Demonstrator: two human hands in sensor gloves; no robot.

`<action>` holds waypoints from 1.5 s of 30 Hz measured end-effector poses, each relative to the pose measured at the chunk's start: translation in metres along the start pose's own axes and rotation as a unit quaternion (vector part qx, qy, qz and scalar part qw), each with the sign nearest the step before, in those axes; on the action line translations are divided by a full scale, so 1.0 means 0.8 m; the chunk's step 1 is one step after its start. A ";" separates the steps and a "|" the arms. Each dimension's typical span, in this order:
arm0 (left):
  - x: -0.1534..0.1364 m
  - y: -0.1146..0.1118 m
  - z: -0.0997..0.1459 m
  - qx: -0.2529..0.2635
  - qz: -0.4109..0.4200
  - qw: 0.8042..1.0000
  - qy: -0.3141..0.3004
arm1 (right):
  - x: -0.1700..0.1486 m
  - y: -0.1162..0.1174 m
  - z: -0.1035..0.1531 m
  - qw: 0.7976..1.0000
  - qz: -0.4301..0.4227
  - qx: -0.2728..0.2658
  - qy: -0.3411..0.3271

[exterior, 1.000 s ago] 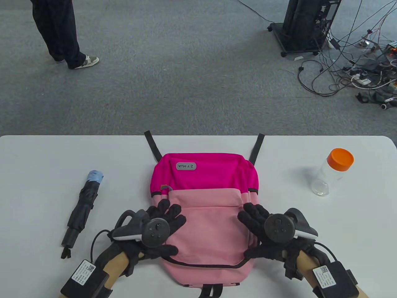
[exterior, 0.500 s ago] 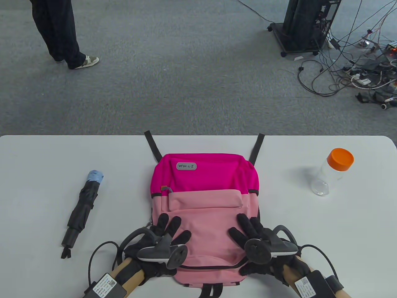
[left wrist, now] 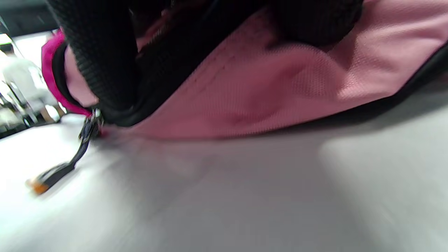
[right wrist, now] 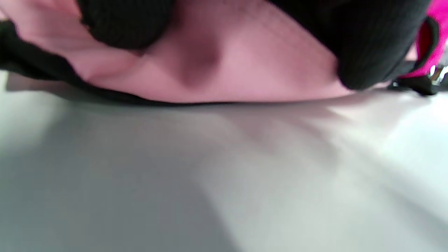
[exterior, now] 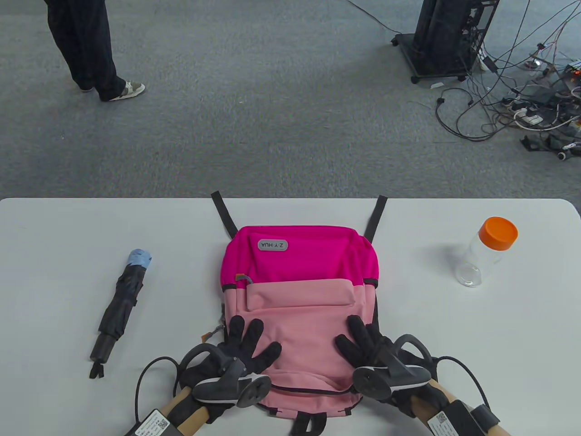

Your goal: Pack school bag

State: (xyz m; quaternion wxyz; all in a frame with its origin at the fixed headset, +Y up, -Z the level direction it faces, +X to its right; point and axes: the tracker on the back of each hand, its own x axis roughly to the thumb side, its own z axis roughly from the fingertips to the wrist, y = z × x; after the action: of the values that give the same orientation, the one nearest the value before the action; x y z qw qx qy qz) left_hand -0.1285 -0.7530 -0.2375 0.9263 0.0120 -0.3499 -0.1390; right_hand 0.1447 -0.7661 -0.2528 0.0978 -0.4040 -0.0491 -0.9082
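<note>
A pink and magenta backpack [exterior: 299,290] lies flat on the white table [exterior: 54,227], its top toward me. My left hand [exterior: 245,349] rests on its near left part with fingers spread. My right hand [exterior: 363,343] rests on its near right part with fingers spread. Both wrist views show gloved fingers [left wrist: 101,70] [right wrist: 371,45] pressing into pale pink fabric [left wrist: 280,87] [right wrist: 224,70]. A zipper pull [left wrist: 59,168] hangs from the bag's side onto the table. A folded black umbrella [exterior: 120,304] lies to the left. A clear bottle with an orange cap [exterior: 485,250] stands to the right.
Two black straps [exterior: 222,213] reach from the bag toward the table's far edge. Beyond the table is grey carpet with a person's legs [exterior: 86,50] at far left and a black rack with cables [exterior: 454,36] at far right.
Both hands have slid back toward me along the bag, from its middle to its near end, and the near end of the bag has bunched up slightly.
</note>
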 end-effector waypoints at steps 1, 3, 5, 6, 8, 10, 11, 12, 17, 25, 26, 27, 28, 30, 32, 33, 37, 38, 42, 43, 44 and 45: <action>0.000 0.003 -0.001 -0.011 -0.008 1.000 0.001 | 0.001 -0.002 0.000 1.000 -0.005 0.006 -0.003; -0.004 0.007 -0.001 -0.008 0.017 1.000 0.007 | -0.001 -0.008 0.000 1.000 -0.022 0.001 -0.006; -0.012 0.013 -0.003 -0.007 0.041 0.999 0.003 | -0.006 -0.013 0.000 0.999 -0.053 -0.002 -0.006; -0.018 0.020 -0.005 -0.013 0.058 0.998 0.005 | -0.011 -0.017 0.000 0.998 -0.066 0.000 -0.001; -0.026 0.034 -0.008 -0.021 0.073 0.997 0.010 | -0.016 -0.027 0.000 0.996 -0.090 0.004 0.002; -0.034 0.047 -0.012 -0.032 0.077 0.996 0.008 | -0.023 -0.040 -0.001 0.995 -0.100 0.006 0.002; -0.040 0.055 -0.015 -0.037 0.088 0.995 0.009 | -0.028 -0.052 0.000 0.994 -0.111 0.008 0.004; -0.046 0.061 -0.016 -0.039 0.100 0.994 0.011 | -0.033 -0.060 0.001 0.993 -0.118 0.004 0.007; -0.087 0.122 -0.026 0.002 0.168 0.984 0.059 | -0.091 -0.124 0.011 0.967 -0.235 -0.076 0.063; -0.162 0.251 -0.067 0.075 0.301 0.934 0.180 | -0.192 -0.261 0.063 0.865 -0.338 -0.293 0.227; -0.169 0.259 -0.070 0.081 0.320 0.924 0.191 | -0.191 -0.272 0.071 0.859 -0.329 -0.316 0.232; -0.175 0.265 -0.072 0.088 0.333 0.916 0.205 | -0.188 -0.276 0.076 0.855 -0.325 -0.330 0.234; -0.178 0.268 -0.073 0.095 0.345 0.908 0.216 | -0.183 -0.278 0.077 0.852 -0.324 -0.339 0.234; -0.184 0.274 -0.073 0.126 0.384 0.877 0.261 | -0.160 -0.275 0.070 0.871 -0.316 -0.317 0.203; -0.182 0.279 -0.072 0.168 0.369 0.863 0.302 | -0.136 -0.266 0.055 0.891 -0.312 -0.283 0.172; -0.181 0.281 -0.072 0.170 0.358 0.864 0.309 | -0.125 -0.263 0.048 0.893 -0.310 -0.282 0.164; -0.175 0.281 -0.072 0.188 0.383 0.847 0.317 | -0.076 -0.247 -0.006 0.916 -0.296 -0.241 0.120; -0.175 0.280 -0.072 0.188 0.388 0.844 0.320 | -0.069 -0.245 -0.016 0.916 -0.301 -0.237 0.117; -0.175 0.273 -0.068 0.199 0.385 0.840 0.325 | -0.055 -0.243 -0.058 0.913 -0.311 -0.232 0.128; -0.174 0.271 -0.068 0.209 0.383 0.851 0.294 | -0.054 -0.242 -0.068 0.910 -0.315 -0.232 0.139; -0.171 0.268 -0.069 0.212 0.380 0.862 0.261 | -0.054 -0.242 -0.078 0.905 -0.321 -0.236 0.149; -0.169 0.265 -0.068 0.209 0.379 0.870 0.238 | -0.055 -0.241 -0.083 0.900 -0.326 -0.243 0.155</action>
State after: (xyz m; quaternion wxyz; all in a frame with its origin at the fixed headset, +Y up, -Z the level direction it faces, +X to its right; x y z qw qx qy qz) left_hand -0.1371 -0.5173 -0.3401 0.9391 0.1044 -0.1169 0.3057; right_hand 0.0831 -0.5830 -0.3321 -0.2987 -0.2304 0.0595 -0.9242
